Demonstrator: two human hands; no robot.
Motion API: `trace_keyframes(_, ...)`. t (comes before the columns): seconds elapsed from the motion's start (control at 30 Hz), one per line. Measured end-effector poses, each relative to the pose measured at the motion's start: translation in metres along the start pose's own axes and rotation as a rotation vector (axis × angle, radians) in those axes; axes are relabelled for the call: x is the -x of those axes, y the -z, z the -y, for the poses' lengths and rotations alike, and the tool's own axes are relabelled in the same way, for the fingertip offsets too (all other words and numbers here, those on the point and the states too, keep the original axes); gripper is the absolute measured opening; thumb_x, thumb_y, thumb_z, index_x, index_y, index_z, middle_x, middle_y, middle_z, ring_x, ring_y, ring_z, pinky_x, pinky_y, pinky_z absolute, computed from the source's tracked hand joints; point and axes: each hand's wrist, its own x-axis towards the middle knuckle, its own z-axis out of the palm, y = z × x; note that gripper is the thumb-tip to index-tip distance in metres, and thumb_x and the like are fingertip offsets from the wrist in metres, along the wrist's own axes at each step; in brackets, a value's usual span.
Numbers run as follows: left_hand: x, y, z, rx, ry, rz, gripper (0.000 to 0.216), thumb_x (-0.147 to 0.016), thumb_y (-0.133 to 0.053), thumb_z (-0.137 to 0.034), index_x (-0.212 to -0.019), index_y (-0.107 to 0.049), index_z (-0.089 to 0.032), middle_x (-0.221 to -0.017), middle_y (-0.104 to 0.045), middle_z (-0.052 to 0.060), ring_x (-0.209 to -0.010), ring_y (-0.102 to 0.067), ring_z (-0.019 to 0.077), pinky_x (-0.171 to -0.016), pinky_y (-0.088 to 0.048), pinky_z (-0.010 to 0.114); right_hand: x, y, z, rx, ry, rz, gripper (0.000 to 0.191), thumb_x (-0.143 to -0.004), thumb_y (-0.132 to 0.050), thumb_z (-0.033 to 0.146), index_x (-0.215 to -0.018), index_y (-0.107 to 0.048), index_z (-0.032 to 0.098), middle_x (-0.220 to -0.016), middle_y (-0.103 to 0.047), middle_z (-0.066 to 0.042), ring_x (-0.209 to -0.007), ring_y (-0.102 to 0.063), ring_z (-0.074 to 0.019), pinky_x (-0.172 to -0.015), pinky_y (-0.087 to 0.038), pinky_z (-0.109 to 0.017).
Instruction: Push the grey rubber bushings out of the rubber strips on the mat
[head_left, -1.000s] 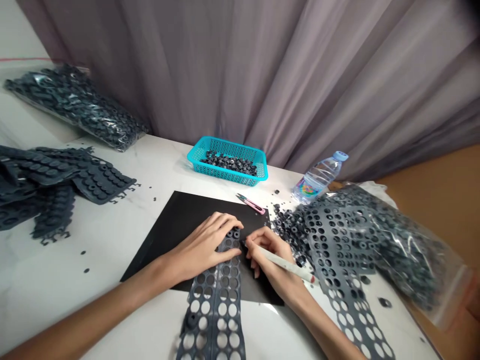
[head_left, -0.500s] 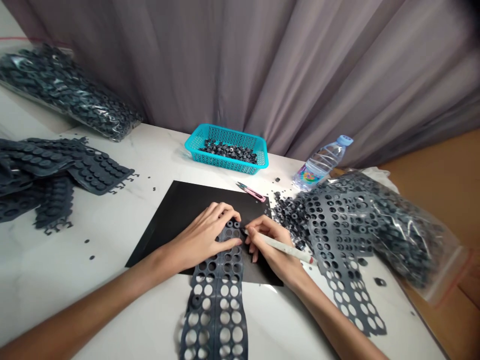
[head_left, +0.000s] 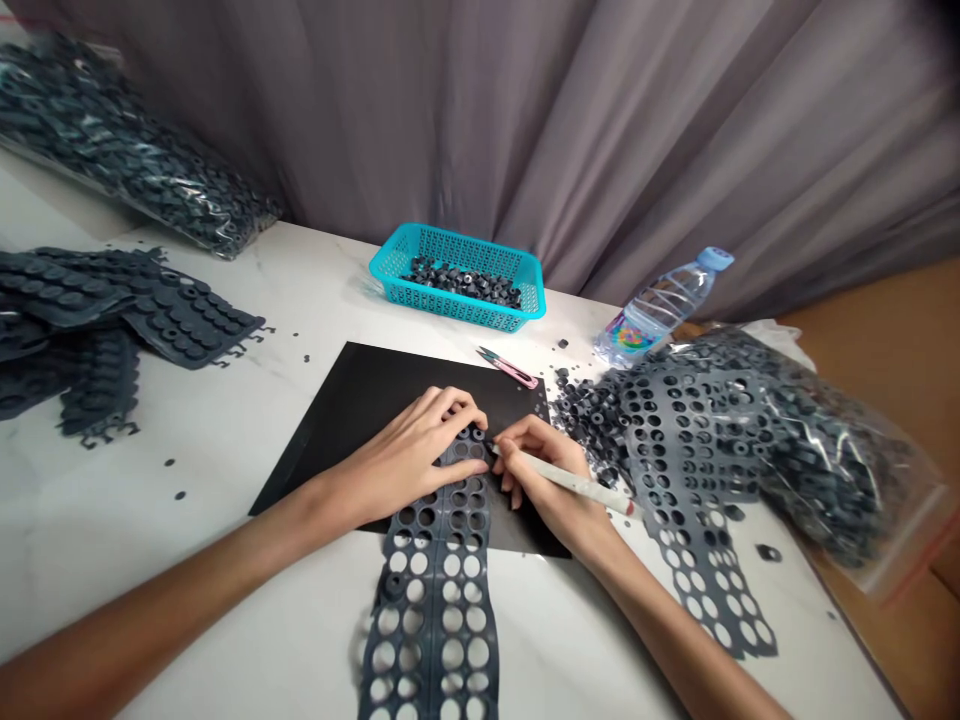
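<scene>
Grey curtains (head_left: 525,120) hang behind a white surface (head_left: 225,420), where a teal basket (head_left: 450,305) at the far edge holds a shallow heap of small dark rubber rings (head_left: 461,282), and a clear bag (head_left: 825,450) on the right is stuffed with dark rubber pieces. On a black mat (head_left: 367,400) lies a perforated rubber strip (head_left: 442,590), its far end under the left hand (head_left: 409,460), fingers spread flat, pressing on it and grasping nothing. Just beside, the right hand (head_left: 547,480) has its fingers clenched around a white pen-like tool (head_left: 570,482), tip at the strip's far end.
</scene>
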Motion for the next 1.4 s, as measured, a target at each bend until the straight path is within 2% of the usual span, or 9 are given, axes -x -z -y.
trace_keyframes(0.13, -0.0011, 0.0013, -0.0008, -0.083, -0.056, -0.028, 0.023, -0.11, -0.045, -0.03, -0.128, -0.058, -0.025, -0.132, -0.053, 0.006, -0.121, -0.052, 0.023, -0.105, -0.05, 0.043, -0.0006, -0.001, 0.0033, 0.006, -0.009, 0.012, 0.019, -0.099, -0.063, 0.035, -0.09, -0.06, 0.019, -0.071, -0.064, 0.001, -0.053, -0.058, -0.0114, -0.045, -0.05, -0.02)
trace_keyframes(0.27, -0.0033, 0.0017, -0.0034, -0.158, -0.1, -0.053, 0.021, -0.109, -0.045, -0.022, -0.12, -0.064, -0.023, -0.126, -0.056, 0.006, -0.118, -0.053, 0.0229, -0.099, -0.053, 0.04, 0.0005, -0.0041, 0.0057, 0.06, -0.005, -0.012, 0.014, -0.096, -0.063, 0.031, -0.087, -0.06, 0.02, -0.067, -0.061, 0.003, -0.052, -0.056, -0.0112, -0.043, -0.046, -0.019)
trace_keyframes(0.4, -0.0045, 0.0003, -0.0063, -0.186, -0.134, -0.046, 0.023, -0.108, -0.043, -0.015, -0.115, -0.064, -0.02, -0.122, -0.059, 0.007, -0.115, -0.055, 0.0236, -0.101, -0.051, 0.042, 0.0019, -0.0062, 0.0046, 0.095, -0.009, -0.029, 0.014, -0.096, -0.062, 0.03, -0.086, -0.059, 0.021, -0.065, -0.06, 0.003, -0.052, -0.055, -0.0105, -0.044, -0.044, -0.018)
trace_keyframes(0.63, -0.0062, -0.0045, -0.0015, -0.092, -0.091, -0.013, 0.027, -0.111, -0.037, -0.019, -0.117, -0.064, -0.019, -0.122, -0.06, 0.007, -0.115, -0.056, 0.0232, -0.103, -0.05, 0.042, -0.0017, -0.0023, 0.0025, -0.026, -0.035, -0.006, 0.024, -0.097, -0.065, 0.042, -0.09, -0.06, 0.02, -0.071, -0.065, 0.0, -0.054, -0.058, -0.0113, -0.043, -0.047, -0.018)
trace_keyframes(0.83, -0.0056, -0.0031, 0.0001, 0.045, -0.015, -0.019, 0.019, -0.109, -0.046, -0.025, -0.125, -0.058, -0.023, -0.121, -0.062, 0.005, -0.116, -0.056, 0.0231, -0.102, -0.048, 0.041, -0.0045, 0.0022, 0.0021, -0.085, 0.007, -0.073, 0.023, -0.097, -0.066, 0.041, -0.091, -0.061, 0.02, -0.075, -0.067, -0.001, -0.054, -0.06, -0.0117, -0.046, -0.052, -0.021)
trace_keyframes(1.0, -0.0035, -0.0032, 0.0011, 0.035, -0.041, -0.023, 0.023, -0.108, -0.047, -0.023, -0.128, -0.057, -0.022, -0.124, -0.061, 0.006, -0.12, -0.055, 0.0241, -0.104, -0.047, 0.041, -0.0029, 0.0031, 0.0033, -0.037, -0.045, 0.01, 0.019, -0.097, -0.066, 0.037, -0.092, -0.061, 0.02, -0.073, -0.066, 0.001, -0.054, -0.058, -0.0106, -0.046, -0.048, -0.019)
trace_keyframes(1.3, -0.0045, -0.0027, 0.0, 0.005, -0.051, -0.03, 0.024, -0.108, -0.048, -0.024, -0.128, -0.061, -0.023, -0.125, -0.061, 0.006, -0.12, -0.056, 0.023, -0.103, -0.05, 0.039, -0.0029, 0.0016, 0.0032, -0.007, -0.041, 0.013, 0.02, -0.097, -0.065, 0.039, -0.089, -0.06, 0.02, -0.074, -0.066, -0.001, -0.057, -0.059, -0.0113, -0.047, -0.048, -0.019)
trace_keyframes(1.4, -0.0056, -0.002, -0.0004, -0.036, -0.074, -0.038, 0.023, -0.108, -0.046, -0.023, -0.122, -0.064, -0.02, -0.124, -0.062, 0.007, -0.119, -0.057, 0.0237, -0.103, -0.051, 0.041, -0.0034, 0.0013, 0.0031, 0.007, -0.033, 0.011, 0.02, -0.097, -0.064, 0.039, -0.09, -0.06, 0.021, -0.074, -0.067, -0.001, -0.056, -0.059, -0.0116, -0.047, -0.048, -0.019)
